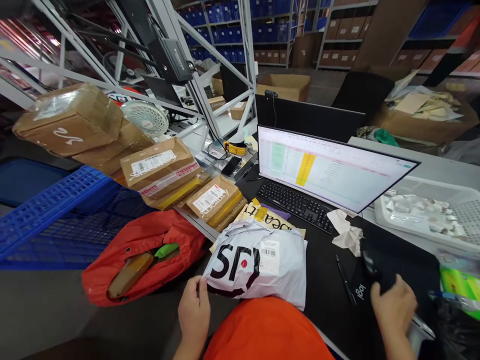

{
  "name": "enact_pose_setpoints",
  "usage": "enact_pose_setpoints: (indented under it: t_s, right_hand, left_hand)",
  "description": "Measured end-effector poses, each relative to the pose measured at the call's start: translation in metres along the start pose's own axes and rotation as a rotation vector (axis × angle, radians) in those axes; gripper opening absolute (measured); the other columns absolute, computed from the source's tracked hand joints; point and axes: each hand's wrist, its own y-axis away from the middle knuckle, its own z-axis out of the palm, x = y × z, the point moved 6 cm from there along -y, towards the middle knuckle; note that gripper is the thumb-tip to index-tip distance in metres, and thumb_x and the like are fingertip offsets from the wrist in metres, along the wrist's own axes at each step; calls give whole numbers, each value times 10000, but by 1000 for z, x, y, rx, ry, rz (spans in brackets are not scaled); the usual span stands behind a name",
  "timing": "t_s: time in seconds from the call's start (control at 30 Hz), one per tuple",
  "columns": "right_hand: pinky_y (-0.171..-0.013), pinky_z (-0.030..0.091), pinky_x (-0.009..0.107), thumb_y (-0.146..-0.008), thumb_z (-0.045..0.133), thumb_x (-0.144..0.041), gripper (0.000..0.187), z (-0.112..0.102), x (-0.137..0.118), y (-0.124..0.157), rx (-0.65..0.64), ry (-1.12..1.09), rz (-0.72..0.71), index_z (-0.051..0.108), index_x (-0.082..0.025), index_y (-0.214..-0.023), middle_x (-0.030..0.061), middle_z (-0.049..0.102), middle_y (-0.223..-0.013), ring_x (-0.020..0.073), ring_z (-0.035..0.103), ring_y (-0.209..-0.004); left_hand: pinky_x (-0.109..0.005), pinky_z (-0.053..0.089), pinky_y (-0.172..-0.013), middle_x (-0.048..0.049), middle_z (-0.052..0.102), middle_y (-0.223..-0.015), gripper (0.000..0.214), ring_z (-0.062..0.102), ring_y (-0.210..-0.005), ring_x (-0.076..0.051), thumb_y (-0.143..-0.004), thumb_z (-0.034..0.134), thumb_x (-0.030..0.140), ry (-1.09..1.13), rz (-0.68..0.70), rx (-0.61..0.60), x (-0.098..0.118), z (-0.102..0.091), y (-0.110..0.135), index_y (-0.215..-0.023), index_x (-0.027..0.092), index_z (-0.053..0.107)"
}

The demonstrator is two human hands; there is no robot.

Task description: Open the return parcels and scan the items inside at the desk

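A red fabric bag (146, 255) slumps at the left edge of the table (326, 290). Next to it, the left hand (194, 312) has its fingers closed on the lower-left corner of the white plastic mailer bag (262, 275), which lies flat in front of the black keyboard (296, 202). Further right, the right hand (393, 306) rests curled on the black mouse pad (405, 260); I cannot tell whether its fingers grip anything.

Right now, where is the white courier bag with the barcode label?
The white courier bag lies low centre in the head view, before the keyboard, right of the red bag; the left hand holds its near corner.
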Motion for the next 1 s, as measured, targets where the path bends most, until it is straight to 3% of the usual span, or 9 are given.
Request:
enact_pose_setpoints:
  t_s: [0.1,0.27,0.4,0.57,0.63,0.8,0.9,1.0]
  right_hand:
    - [-985,405,571,-840,481,-527,753,33,-13,-23,-10,-16,-25,467,-44,-1417,315,449,-1363,459,464,-1249]
    - [-940,443,552,-837,502,-556,692,67,-4,-33,-13,-31,-37,550,-123,-1374,263,466,-1392,442,516,-1211]
    - [-969,439,518,-848,505,-517,629,75,2,-30,20,-58,-62,583,-137,-1343,223,477,-1415,408,501,-1247]
    - [-1046,389,494,-877,458,-478,583,79,3,-32,1,-69,-117,624,-94,-1281,228,484,-1405,385,459,-1290]
    - [-1048,391,498,-878,464,-469,576,80,5,-32,14,-74,-119,633,-85,-1272,231,480,-1410,384,459,-1291]
    - [-1043,405,504,-878,487,-444,534,84,9,-32,36,-74,-116,659,-99,-1248,225,484,-1408,384,475,-1282]
    - [-1025,415,532,-870,504,-433,516,86,9,-34,14,-79,-96,661,-110,-1240,229,477,-1405,396,484,-1264]
    - [-1014,408,563,-844,559,-444,561,76,5,-36,11,-56,-79,623,-94,-1278,255,460,-1403,415,481,-1253]
  left_hand:
    - [-293,476,-639,-41,697,-798,328,655,-719,-222,-936,406,486,-6,26,-10,-1,-1,1,-871,227,598]
    - [-268,501,-611,-18,704,-765,364,669,-684,-201,-946,419,522,38,93,-50,-5,-3,3,-862,228,618]
    - [-242,524,-606,-9,714,-759,357,676,-674,-180,-947,469,515,12,182,-127,-13,3,8,-843,227,651]
    - [-367,566,-881,-91,757,-966,245,714,-921,-247,-900,606,407,-90,616,-141,-18,15,21,-1001,207,705]
    - [-399,552,-930,-104,754,-1029,240,707,-980,-256,-901,607,343,-140,719,-192,-25,24,24,-1076,208,699]
    - [-404,569,-873,-136,733,-1107,340,695,-1022,-282,-894,587,338,-238,761,-217,-50,42,18,-1192,191,659]
    - [-410,560,-870,-147,727,-1110,300,686,-1029,-283,-898,544,267,-279,807,-208,-54,50,15,-1154,192,680]
    - [-406,543,-855,-131,728,-1028,233,675,-974,-259,-910,512,218,-300,752,-227,-48,51,8,-1034,203,709]
